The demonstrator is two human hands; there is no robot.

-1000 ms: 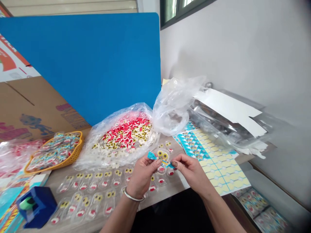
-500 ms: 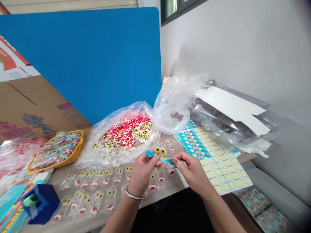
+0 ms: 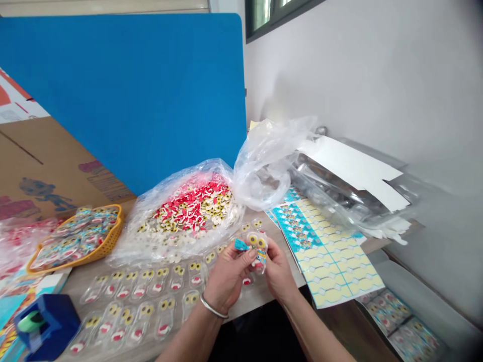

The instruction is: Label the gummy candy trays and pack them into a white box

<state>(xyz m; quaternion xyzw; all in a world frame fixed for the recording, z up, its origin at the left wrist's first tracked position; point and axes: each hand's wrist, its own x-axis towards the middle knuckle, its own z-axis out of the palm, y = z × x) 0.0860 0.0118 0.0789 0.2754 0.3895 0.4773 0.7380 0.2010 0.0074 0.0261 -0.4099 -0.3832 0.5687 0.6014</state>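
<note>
Two hands hold one small clear pack (image 3: pixel 258 244), upright, with yellow eye pieces and a red piece inside. The left hand (image 3: pixel 231 274), with a bracelet (image 3: pixel 213 306) on its wrist, is nearly closed; its thumb presses the pack's front, beside a blue label (image 3: pixel 241 245) which sticks out toward ten o'clock. The right hand (image 3: pixel 278 269) is curled narrow and grips the pack's three o'clock edge; its fingertips are partly hidden. From the hands, the rows of similar packs (image 3: pixel 144 315) lie between eight and nine o'clock, the plastic bag of pieces (image 3: pixel 188 213) at ten, and the label sheets (image 3: pixel 332 261) at three, on the table (image 3: pixel 264 296).
</note>
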